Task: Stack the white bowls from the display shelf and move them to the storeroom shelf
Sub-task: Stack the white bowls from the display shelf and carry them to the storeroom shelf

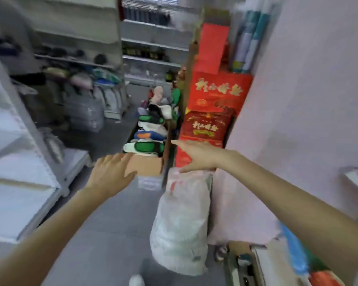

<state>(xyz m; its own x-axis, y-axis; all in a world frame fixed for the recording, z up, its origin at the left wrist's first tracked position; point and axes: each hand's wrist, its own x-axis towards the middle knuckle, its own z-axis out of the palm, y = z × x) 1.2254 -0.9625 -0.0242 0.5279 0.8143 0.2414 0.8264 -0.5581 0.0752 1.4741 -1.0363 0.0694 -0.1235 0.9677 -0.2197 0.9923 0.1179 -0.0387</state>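
Note:
No white bowls are visible in this blurred head view. My left hand point(112, 172) reaches forward over the aisle floor, fingers apart and holding nothing, in front of a cardboard box. My right hand point(196, 155) is stretched out flat, fingers spread, empty, in front of the red boxes and just above a white sack. White metal shelves point(19, 162) stand at the left with bare boards.
A cardboard box point(147, 164) full of slippers lies on the grey floor ahead. Stacked red gift boxes point(213, 112) stand against a pink wall point(308, 100) at the right. A white sack point(182, 221) leans below them. More shelves point(151, 58) and bagged goods point(85, 114) stand at the back.

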